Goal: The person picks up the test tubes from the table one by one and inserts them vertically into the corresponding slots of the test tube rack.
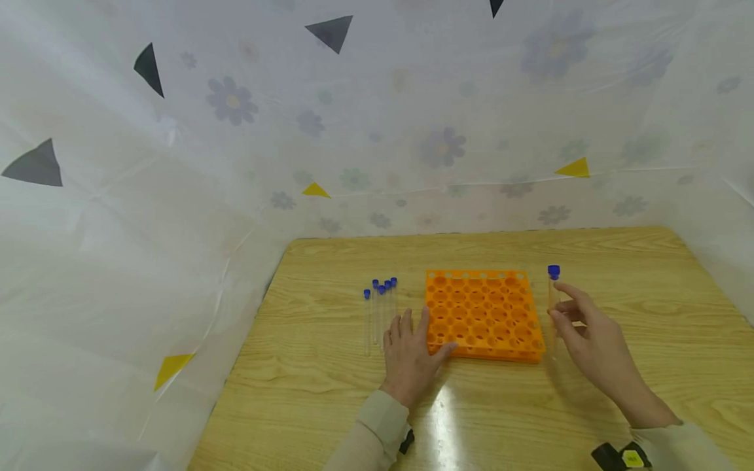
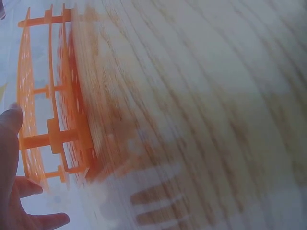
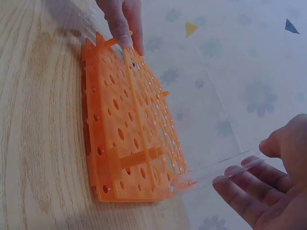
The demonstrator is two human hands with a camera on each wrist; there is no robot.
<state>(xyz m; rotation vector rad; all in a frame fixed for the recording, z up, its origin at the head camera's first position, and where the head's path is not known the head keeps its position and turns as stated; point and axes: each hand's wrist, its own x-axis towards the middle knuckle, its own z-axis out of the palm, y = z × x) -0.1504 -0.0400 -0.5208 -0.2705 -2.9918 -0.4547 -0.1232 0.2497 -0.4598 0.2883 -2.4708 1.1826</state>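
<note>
An orange test tube rack (image 1: 484,314) with rows of round holes stands on the table, and its holes hold no tubes. My left hand (image 1: 412,356) holds the rack's near left corner, thumb over the front edge and index finger along the left side. To the right of the rack, my right hand (image 1: 597,343) pinches a clear test tube (image 1: 554,294) between thumb and fingers. The tube is upright, its blue cap (image 1: 554,270) on top. In the right wrist view, the rounded bottom of the tube (image 3: 180,183) overlaps the rack's end (image 3: 139,189).
Several clear test tubes with blue caps (image 1: 381,289) lie side by side left of the rack, partly behind my left hand. The wooden table (image 1: 306,386) ends at a pale flowered sheet (image 1: 377,131) at the back and sides.
</note>
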